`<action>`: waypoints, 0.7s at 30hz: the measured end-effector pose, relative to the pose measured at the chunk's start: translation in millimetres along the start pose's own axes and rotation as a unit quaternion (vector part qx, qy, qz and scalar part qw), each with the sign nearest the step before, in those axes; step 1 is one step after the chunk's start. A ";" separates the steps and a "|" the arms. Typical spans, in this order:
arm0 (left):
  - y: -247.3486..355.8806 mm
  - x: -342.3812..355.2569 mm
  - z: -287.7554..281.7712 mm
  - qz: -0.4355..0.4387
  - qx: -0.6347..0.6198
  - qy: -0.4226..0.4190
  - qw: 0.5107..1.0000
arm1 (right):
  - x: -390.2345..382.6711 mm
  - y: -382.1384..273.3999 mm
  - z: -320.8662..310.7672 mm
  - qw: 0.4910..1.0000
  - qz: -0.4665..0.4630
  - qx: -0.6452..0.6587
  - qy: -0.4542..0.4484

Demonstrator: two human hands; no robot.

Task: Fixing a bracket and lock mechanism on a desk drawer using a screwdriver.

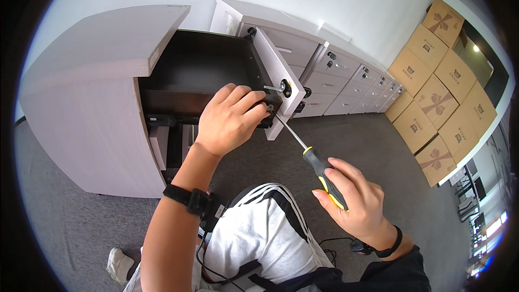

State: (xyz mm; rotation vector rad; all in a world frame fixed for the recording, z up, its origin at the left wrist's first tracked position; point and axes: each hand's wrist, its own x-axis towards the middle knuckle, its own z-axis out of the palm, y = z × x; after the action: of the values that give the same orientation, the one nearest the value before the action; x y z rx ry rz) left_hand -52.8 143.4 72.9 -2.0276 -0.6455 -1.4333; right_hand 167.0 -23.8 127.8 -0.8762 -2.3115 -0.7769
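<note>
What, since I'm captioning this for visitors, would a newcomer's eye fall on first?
Probably the black-and-yellow screwdriver in the right hand, right of centre, its shaft slanting up toward the drawer front. Next comes the pulled-out black drawer of the pale cabinet on the left, with the left hand at its near corner. Behind, a stack of brown cartons stands out at the upper right.

Screwdriver [317,163] in right hand [361,205]

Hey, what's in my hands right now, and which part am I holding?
Your right hand holds a screwdriver by its handle. Your left hand is at the drawer; its grip is hidden.
</note>
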 end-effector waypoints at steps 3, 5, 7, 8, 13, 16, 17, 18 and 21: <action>1.3 -0.8 -2.2 -0.003 -0.006 -0.002 1.000 | -5.3 -10.5 -5.6 0.994 0.066 -0.019 -0.081; 3.8 0.0 -3.9 -0.020 -0.002 0.000 1.000 | -4.1 -16.6 -8.9 0.990 0.080 -0.039 -0.111; 4.6 0.1 -4.3 -0.027 -0.017 0.004 0.999 | -1.8 -19.9 -11.2 0.983 0.094 -0.061 -0.143; 4.7 0.3 -4.4 -0.032 -0.031 0.005 0.999 | 1.5 -21.4 -10.8 0.986 0.097 -0.050 -0.126; 3.7 1.4 -3.4 -0.057 -0.062 -0.001 0.996 | 8.3 -27.0 -9.4 0.987 0.118 -0.029 -0.103; 6.3 2.6 -8.5 -0.077 -0.065 -0.030 0.994 | 7.3 -27.8 -7.7 0.987 0.129 -0.017 -0.097; 5.6 2.0 -8.7 -0.075 -0.063 -0.028 0.995 | 7.3 -27.8 -7.5 0.986 0.132 -0.014 -0.097; 4.4 1.4 -7.8 -0.072 -0.061 -0.025 0.995 | 7.5 -27.5 -7.3 0.985 0.136 -0.015 -0.101; 4.0 0.2 -4.6 -0.067 -0.055 -0.013 0.996 | 6.7 -26.6 -7.7 0.984 0.140 -0.011 -0.108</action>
State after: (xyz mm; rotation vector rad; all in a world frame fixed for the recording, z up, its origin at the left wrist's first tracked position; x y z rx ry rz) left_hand -53.2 137.4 73.6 -2.1255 -0.7392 -1.5525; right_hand 145.8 -42.8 129.1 -1.3185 -2.2942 -0.6118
